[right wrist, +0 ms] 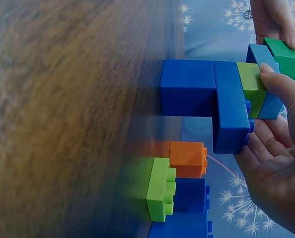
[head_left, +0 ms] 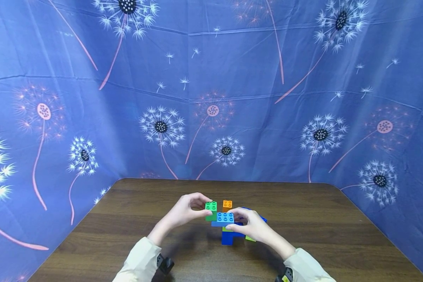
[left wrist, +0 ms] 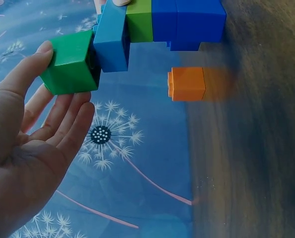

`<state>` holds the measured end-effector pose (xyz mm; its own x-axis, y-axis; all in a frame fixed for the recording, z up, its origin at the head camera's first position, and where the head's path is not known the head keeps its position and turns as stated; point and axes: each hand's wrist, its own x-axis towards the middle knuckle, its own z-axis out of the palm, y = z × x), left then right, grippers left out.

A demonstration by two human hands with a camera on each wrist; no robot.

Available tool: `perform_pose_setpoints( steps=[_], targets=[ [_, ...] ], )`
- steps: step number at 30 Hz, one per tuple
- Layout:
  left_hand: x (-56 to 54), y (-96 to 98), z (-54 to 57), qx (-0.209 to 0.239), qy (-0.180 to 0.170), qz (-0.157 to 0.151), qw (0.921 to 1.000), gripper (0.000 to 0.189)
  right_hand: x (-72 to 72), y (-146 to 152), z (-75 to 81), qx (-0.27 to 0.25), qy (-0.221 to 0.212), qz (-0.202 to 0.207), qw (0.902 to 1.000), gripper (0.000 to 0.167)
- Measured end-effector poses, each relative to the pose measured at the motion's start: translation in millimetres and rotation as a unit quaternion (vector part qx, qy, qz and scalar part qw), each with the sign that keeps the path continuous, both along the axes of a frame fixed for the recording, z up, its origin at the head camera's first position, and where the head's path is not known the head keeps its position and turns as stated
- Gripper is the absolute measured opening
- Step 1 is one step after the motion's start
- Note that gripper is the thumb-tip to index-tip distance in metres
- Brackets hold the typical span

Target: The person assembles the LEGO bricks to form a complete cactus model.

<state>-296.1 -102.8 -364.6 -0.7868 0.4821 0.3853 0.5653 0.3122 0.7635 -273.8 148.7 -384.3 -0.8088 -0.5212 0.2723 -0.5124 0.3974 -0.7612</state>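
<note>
Fingers of the left hand (head_left: 182,211) were parted only as far as the green brick (head_left: 210,210) between them, the thumb on its near side and the fingertips on its far side. Fingers of the right hand (head_left: 252,225) pinched the light blue brick (head_left: 225,217) near its right end, thumb in front and fingers behind; in the right wrist view the thumb tip also lay by the seam with a lime brick (right wrist: 249,77). Just off the left fingertips, the green brick sat over the left end of the light blue one, and whether it was pressed fully onto the studs I could not tell.

Below the right thumb, that lime brick was under the light blue one and on one end of a long blue brick (right wrist: 229,106), with a lower blue brick (right wrist: 187,89) beneath that. Whether this stack touched the wooden table (head_left: 144,199) was unclear. Beyond the fingers, between the two hands, an orange brick (head_left: 227,205) stood studs up. Under and behind the right fingers were a second lime brick (right wrist: 157,191) and further blue bricks (right wrist: 189,196), partly covered by the hand in the head view. Well past all the fingertips hung a blue dandelion-print cloth (head_left: 232,70).
</note>
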Motion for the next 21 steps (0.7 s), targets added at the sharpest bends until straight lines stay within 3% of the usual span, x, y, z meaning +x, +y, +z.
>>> perform_pose_setpoints(
  steps=[4,6,21],
  targets=[
    [0.2,0.9,1.2,-0.004,-0.001,-0.001,1.0000,0.029,-13.4,4,-16.7,-0.001,0.005,-0.004,1.0000,0.033],
    [-5.6,0.0,-5.2,-0.002,0.003,-0.002,1.0000,0.030,-19.3,5,-24.3,0.002,0.005,-0.009,0.9999,0.033],
    [-5.3,-0.6,-9.1,-0.010,0.005,0.001,0.9999,0.030,-19.2,5,-23.7,-0.008,-0.015,0.000,0.9999,0.037]
  ],
)
